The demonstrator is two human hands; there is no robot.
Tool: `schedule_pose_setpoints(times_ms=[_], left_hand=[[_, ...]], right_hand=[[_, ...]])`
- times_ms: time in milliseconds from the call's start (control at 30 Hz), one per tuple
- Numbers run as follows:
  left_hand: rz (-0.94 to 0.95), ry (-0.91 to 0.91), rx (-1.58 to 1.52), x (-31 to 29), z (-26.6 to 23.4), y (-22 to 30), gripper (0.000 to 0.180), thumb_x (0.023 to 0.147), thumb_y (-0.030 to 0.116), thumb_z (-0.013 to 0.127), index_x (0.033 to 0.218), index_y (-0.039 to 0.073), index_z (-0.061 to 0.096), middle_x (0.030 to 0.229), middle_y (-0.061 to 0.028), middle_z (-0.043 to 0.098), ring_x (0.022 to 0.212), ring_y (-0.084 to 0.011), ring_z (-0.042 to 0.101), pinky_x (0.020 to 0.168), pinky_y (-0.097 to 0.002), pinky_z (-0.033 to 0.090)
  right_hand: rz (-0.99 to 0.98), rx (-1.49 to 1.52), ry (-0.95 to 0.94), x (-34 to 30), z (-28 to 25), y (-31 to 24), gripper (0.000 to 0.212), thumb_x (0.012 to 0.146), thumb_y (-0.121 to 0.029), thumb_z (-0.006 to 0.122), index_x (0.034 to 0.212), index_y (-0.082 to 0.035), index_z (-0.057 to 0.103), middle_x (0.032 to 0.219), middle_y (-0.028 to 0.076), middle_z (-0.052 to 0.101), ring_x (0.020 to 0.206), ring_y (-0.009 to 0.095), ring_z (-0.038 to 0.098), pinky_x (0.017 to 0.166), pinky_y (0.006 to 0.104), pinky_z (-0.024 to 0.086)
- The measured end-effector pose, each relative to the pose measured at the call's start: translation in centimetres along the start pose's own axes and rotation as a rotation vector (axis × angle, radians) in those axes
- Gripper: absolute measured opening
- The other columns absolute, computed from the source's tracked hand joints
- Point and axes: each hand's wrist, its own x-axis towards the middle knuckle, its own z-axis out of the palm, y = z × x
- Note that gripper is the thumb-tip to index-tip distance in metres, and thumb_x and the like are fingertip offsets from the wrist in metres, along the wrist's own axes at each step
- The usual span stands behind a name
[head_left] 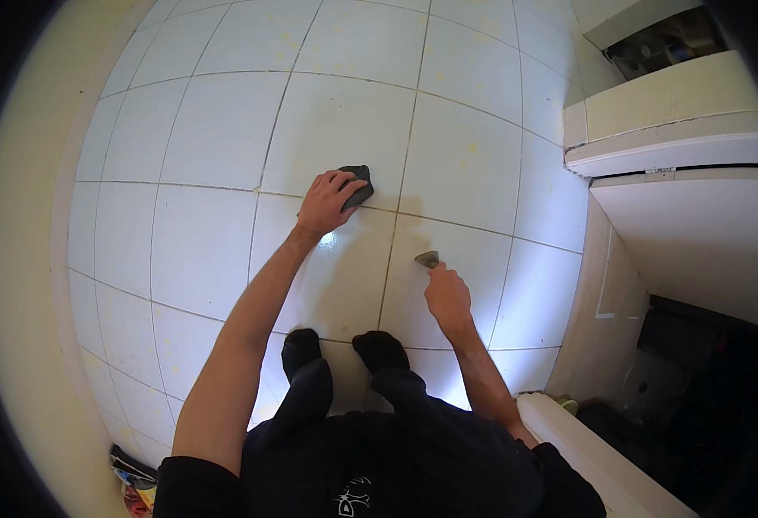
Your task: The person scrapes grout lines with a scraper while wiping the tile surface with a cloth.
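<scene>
My left hand (327, 203) is closed round a dark grey cloth (359, 192), pressed to the white tiled floor (336, 125) near a grout line. To its right and nearer me, my right hand (449, 298) grips a scraper (428, 258) with a short, flared metal blade. The scraper's handle is hidden inside my fist, and its blade points up and to the left, over a floor tile. Whether the blade touches the tile I cannot tell. Small yellowish spots dot several tiles, mostly at the far side.
My feet in dark socks (380, 352) are on the floor below my hands. A pale wall (33, 216) runs along the left. On the right stand a white door (681, 233) and a ledge (681, 95). A colourful package (137, 492) lies at lower left.
</scene>
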Motion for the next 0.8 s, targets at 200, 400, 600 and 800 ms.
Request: schedule_pose_setpoints(times_ms=[200,400,600,800], left_hand=[[0.015,-0.015,0.003,-0.2,0.0,-0.1,0.055,0.07,0.014,0.081,0.121,0.018,0.062,0.122,-0.0036,0.058,0.116,-0.0284,0.054,0.097,-0.0424,0.045],[0.017,0.006,-0.016,-0.4,0.0,0.0,0.053,0.07,0.013,0.082,0.12,0.017,0.063,0.121,-0.0037,0.059,0.116,-0.0285,0.055,0.096,-0.0421,0.046],[0.027,0.032,-0.021,-0.3,0.1,-0.2,0.053,0.07,0.013,0.082,0.119,0.017,0.063,0.12,-0.0036,0.059,0.114,-0.0285,0.055,0.095,-0.0423,0.046],[0.011,0.022,-0.021,-0.4,-0.1,0.1,0.054,0.069,0.012,0.082,0.119,0.017,0.063,0.119,-0.0039,0.06,0.113,-0.0284,0.056,0.094,-0.0419,0.046]], right_hand=[[-0.014,-0.023,-0.037,0.8,-1.1,-0.5,0.029,0.103,-0.019,0.046,0.113,0.007,0.055,0.084,0.024,0.069,0.078,0.039,0.071,0.067,0.0472,0.057],[0.043,-0.031,-0.03,0.9,-1.3,-0.7,0.026,0.102,-0.02,0.047,0.106,0.004,0.057,0.081,0.024,0.069,0.078,0.04,0.071,0.067,0.0478,0.057],[0.081,-0.005,-0.021,1.3,-1.7,0.0,0.026,0.101,-0.023,0.05,0.101,0.002,0.059,0.083,0.025,0.069,0.08,0.041,0.07,0.069,0.0486,0.057],[0.068,-0.044,-0.063,1.7,-2.2,-0.4,0.026,0.101,-0.023,0.051,0.101,0.001,0.06,0.084,0.025,0.069,0.082,0.041,0.07,0.072,0.0502,0.056]])
